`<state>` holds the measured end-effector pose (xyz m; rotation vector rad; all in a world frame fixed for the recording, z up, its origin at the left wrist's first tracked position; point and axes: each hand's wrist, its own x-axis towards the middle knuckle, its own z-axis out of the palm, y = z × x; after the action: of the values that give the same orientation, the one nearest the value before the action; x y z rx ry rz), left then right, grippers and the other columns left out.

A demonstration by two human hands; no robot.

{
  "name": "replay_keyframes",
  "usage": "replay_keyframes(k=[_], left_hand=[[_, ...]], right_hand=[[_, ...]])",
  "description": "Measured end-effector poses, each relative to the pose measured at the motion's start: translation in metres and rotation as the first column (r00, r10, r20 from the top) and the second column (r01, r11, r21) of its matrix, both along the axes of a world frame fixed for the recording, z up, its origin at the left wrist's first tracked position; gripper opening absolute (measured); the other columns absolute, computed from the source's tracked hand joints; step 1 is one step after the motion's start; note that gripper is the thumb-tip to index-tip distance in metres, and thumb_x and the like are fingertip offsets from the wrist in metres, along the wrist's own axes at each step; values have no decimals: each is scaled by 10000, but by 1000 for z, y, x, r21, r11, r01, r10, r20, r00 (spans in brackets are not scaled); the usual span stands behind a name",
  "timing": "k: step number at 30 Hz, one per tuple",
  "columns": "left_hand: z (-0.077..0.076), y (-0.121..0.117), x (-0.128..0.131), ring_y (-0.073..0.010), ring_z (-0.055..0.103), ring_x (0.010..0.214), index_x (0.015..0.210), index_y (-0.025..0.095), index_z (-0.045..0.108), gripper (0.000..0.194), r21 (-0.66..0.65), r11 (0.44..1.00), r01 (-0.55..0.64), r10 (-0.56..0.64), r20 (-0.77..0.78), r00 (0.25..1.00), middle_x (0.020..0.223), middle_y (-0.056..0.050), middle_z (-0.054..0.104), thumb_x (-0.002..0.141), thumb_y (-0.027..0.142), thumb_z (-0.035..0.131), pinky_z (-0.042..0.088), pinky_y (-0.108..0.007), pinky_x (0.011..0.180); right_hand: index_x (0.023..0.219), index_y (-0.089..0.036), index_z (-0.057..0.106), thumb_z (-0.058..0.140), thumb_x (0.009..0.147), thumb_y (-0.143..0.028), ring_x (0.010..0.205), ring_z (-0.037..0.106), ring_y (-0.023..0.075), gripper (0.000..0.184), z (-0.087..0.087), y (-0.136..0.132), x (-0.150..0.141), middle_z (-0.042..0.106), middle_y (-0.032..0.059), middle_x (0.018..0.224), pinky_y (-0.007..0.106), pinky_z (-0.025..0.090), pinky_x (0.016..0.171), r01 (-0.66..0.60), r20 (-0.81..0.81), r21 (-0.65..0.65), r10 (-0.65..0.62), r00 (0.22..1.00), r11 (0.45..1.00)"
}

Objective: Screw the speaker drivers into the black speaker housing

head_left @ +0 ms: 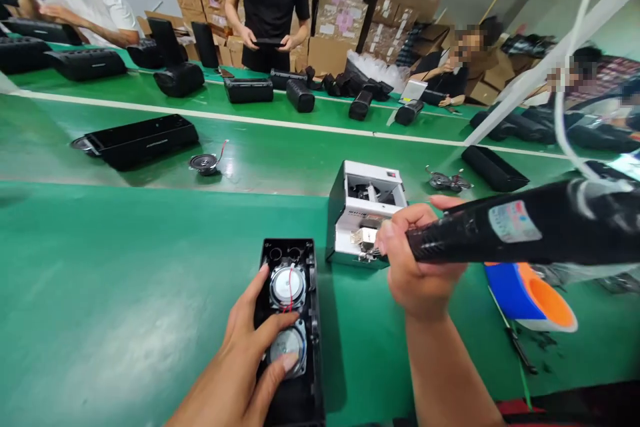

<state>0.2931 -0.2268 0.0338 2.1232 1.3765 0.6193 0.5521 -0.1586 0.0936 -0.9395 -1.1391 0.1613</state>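
My left hand [250, 347] rests on an open black speaker housing [293, 320] lying on the green table, thumb on the lower of two round drivers with a red wire. My right hand [420, 260] grips a black electric screwdriver [515, 227], held level with its tip at a small white box [367, 214], a screw feeder by its look. A white cable [575, 47] runs up from the tool.
A blue and orange roll [530, 294] lies right of my arm. On the conveyor belt sit a black housing [143, 140], a loose driver [205, 163] and other black speakers. Several people work on the far side before stacked cardboard boxes [340, 7].
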Motion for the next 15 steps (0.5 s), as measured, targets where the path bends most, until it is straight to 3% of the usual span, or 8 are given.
replay_keyframes(k=[2, 8, 12, 15], left_hand=[[3, -2, -1, -336, 384, 1709, 1373, 378, 707, 422, -56, 998, -1, 4, 58, 998, 1917, 22, 141, 1158, 261, 363, 585, -600, 1231], [-5, -1, -3, -334, 345, 1727, 1309, 336, 705, 370, -64, 998, 24, -18, 93, 995, 1913, -25, 136, 1129, 167, 430, 576, -561, 1246], [-6, 0, 0, -327, 308, 1742, 1312, 321, 680, 381, -33, 999, 33, -29, 115, 993, 1909, -46, 145, 1117, 117, 424, 590, -535, 1235], [-6, 0, 2, -323, 299, 1744, 1283, 316, 678, 392, -41, 999, 33, -28, 110, 993, 1907, -40, 136, 1110, 99, 401, 565, -589, 1254]], right_hand=[[1277, -297, 534, 786, 886, -94, 573, 568, 128, 508, 3, 2, 1, 605, -104, 812, 310, 538, 599, 8, -10, -23, -8, 1000, 1000], [1344, -292, 593, 808, 913, -110, 503, 574, 120, 515, 4, -15, 1, 628, -100, 756, 258, 540, 496, -155, -197, -265, 103, 975, 952], [1392, -375, 605, 775, 1008, -115, 498, 531, 119, 495, 10, -57, -16, 581, -99, 725, 255, 542, 497, -283, -273, -158, 234, 933, 946], [1452, -479, 557, 717, 1068, -143, 412, 479, 106, 534, 10, -90, -28, 557, -104, 753, 286, 535, 446, -433, -298, -57, 398, 867, 900]])
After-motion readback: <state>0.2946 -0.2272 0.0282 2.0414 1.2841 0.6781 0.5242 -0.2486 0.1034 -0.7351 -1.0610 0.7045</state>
